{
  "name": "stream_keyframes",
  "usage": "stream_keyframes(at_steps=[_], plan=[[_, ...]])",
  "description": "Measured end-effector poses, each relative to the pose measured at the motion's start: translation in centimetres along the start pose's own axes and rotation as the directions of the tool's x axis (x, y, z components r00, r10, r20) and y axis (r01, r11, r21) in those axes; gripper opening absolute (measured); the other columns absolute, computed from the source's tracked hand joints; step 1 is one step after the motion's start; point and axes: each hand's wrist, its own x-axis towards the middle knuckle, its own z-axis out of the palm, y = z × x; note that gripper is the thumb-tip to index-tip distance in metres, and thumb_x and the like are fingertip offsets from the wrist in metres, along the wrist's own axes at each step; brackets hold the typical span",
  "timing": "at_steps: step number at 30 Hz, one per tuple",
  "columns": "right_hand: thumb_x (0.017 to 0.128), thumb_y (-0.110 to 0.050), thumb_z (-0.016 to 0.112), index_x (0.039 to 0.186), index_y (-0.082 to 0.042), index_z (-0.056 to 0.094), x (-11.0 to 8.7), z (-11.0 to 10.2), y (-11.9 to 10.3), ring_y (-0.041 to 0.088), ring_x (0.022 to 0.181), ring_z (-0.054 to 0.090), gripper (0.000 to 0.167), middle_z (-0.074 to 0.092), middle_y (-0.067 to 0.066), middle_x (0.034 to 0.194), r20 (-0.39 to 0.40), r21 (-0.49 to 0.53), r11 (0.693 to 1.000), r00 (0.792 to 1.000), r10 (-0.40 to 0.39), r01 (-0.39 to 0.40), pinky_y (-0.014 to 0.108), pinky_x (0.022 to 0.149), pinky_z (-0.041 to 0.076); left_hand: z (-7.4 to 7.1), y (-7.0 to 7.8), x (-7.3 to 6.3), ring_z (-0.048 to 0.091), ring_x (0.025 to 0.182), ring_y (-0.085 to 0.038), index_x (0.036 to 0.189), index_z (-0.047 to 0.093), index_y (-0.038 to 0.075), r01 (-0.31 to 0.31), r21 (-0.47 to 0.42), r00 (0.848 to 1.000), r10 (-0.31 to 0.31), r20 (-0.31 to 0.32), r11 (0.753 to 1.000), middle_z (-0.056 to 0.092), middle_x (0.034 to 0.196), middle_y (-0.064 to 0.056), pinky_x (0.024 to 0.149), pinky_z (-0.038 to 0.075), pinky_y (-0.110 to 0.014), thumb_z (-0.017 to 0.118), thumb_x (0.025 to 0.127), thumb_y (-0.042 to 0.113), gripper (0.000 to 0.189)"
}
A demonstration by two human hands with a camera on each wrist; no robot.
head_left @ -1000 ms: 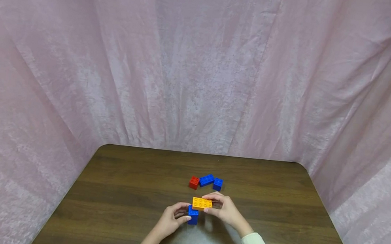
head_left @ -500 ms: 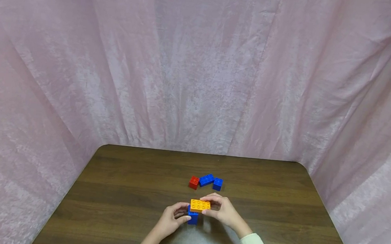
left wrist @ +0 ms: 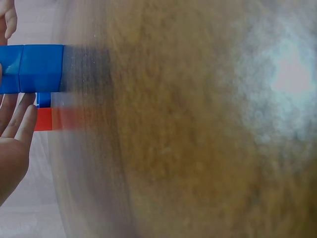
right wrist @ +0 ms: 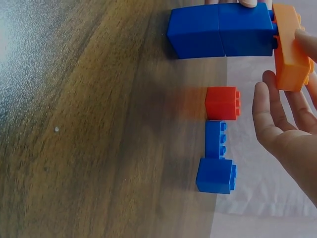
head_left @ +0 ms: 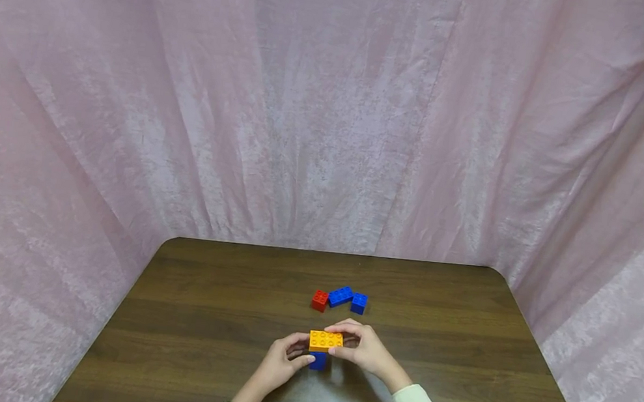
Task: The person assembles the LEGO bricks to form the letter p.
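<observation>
A stack of two blue toy bricks (head_left: 317,362) stands upright on the table. My left hand (head_left: 280,362) grips it from the left, thumb on the near side; in the right wrist view a fingertip lies on the upper brick of the blue stack (right wrist: 218,30). My right hand (head_left: 367,353) pinches a long orange brick (head_left: 325,341) by its right part, studs up, over the stack. Some studs of the stack show below the orange brick (right wrist: 290,59) in the right wrist view. The left wrist view shows the blue stack (left wrist: 40,68) from the side; the orange brick is out of that view.
Farther back on the brown table (head_left: 217,301) lie a small red brick (head_left: 320,300), a longer blue brick (head_left: 341,297) and a small blue brick (head_left: 359,303), close together in a row. A pink curtain (head_left: 329,130) hangs behind the table.
My right hand has moved the orange brick left and slightly nearer, so it now covers the top of the blue stack. The left hand and the stack have stayed in place.
</observation>
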Motion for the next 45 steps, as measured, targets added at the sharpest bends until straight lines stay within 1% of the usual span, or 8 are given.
stream_keyframes(at_steps=[6,10,17,21,26,30,37,45], plan=[[0.083,0.003,0.071,0.116,0.013,0.060,0.0,-0.1,0.2,0.037,0.089,0.061,0.036,0.059,0.027,0.110,0.025,-0.006,1.000,1.000,-0.012,0.012,0.036,0.078,0.056,0.1,0.0,-0.1,0.061,0.103,-0.043,0.113,0.060,-0.009,-0.009,0.001,1.000,0.009,-0.001,1.000,0.064,0.111,-0.027,0.089,0.051,-0.048,0.067,0.086,-0.005,0.029],[0.084,0.002,0.071,0.117,0.012,0.061,0.1,0.0,1.6,0.035,0.087,0.062,0.036,0.059,0.026,0.111,0.040,-0.017,0.999,0.998,-0.039,0.040,0.030,0.075,0.056,0.1,0.0,0.0,0.061,0.102,-0.042,0.114,0.060,-0.009,-0.010,0.002,1.000,0.010,-0.007,1.000,0.064,0.111,-0.027,0.089,0.052,-0.048,0.067,0.086,-0.006,0.029],[0.082,-0.001,0.074,0.114,0.008,0.064,0.5,0.5,3.2,0.024,0.084,0.059,0.035,0.061,0.022,0.108,0.004,-0.032,0.996,0.996,-0.086,0.086,0.022,0.066,0.052,0.0,0.2,0.2,0.062,0.102,-0.041,0.113,0.061,-0.008,0.010,-0.001,1.000,-0.010,-0.005,1.000,0.064,0.109,-0.025,0.089,0.052,-0.047,0.067,0.085,-0.007,0.028],[0.080,-0.001,0.075,0.111,0.008,0.065,0.6,0.9,2.5,0.026,0.085,0.057,0.034,0.062,0.022,0.105,-0.033,-0.040,0.997,0.997,-0.065,0.063,0.024,0.065,0.051,0.1,-0.2,0.3,0.061,0.102,-0.042,0.113,0.060,-0.008,0.013,-0.001,1.000,-0.013,-0.006,1.000,0.064,0.109,-0.025,0.089,0.052,-0.048,0.067,0.085,-0.007,0.029],[0.080,0.000,0.075,0.110,0.009,0.064,0.4,0.9,0.5,0.035,0.083,0.056,0.034,0.063,0.025,0.103,-0.055,-0.030,1.000,0.998,-0.009,0.008,0.027,0.067,0.051,0.3,-2.2,0.5,0.062,0.103,-0.039,0.115,0.060,-0.007,0.001,0.006,1.000,-0.001,-0.014,1.000,0.064,0.110,-0.024,0.090,0.051,-0.048,0.068,0.086,-0.004,0.031],[0.081,-0.002,0.075,0.111,0.006,0.066,0.3,0.8,-0.6,0.032,0.084,0.055,0.032,0.063,0.022,0.103,-0.046,-0.055,0.998,0.999,0.024,-0.026,0.026,0.067,0.050,0.4,-3.4,0.6,0.063,0.103,-0.033,0.117,0.061,-0.003,0.003,0.021,1.000,-0.003,-0.014,1.000,0.065,0.112,-0.020,0.089,0.053,-0.042,0.070,0.086,0.003,0.032],[0.082,-0.004,0.075,0.110,0.006,0.066,0.3,0.6,-0.5,0.032,0.083,0.056,0.031,0.064,0.021,0.101,-0.043,-0.094,0.996,0.999,-0.006,0.002,0.025,0.066,0.051,0.3,-3.6,0.6,0.063,0.106,-0.032,0.117,0.062,-0.001,0.022,-0.001,1.000,-0.022,-0.011,1.000,0.065,0.114,-0.019,0.091,0.052,-0.039,0.071,0.086,0.008,0.033],[0.081,-0.002,0.075,0.111,0.006,0.066,0.2,0.7,-0.5,0.032,0.085,0.056,0.033,0.062,0.021,0.101,-0.031,-0.076,0.997,1.000,0.001,-0.003,0.029,0.069,0.053,0.4,-2.7,0.5,0.062,0.105,-0.037,0.116,0.061,-0.006,0.022,0.013,1.000,-0.021,-0.020,1.000,0.064,0.114,-0.023,0.091,0.051,-0.047,0.068,0.087,-0.003,0.030]])
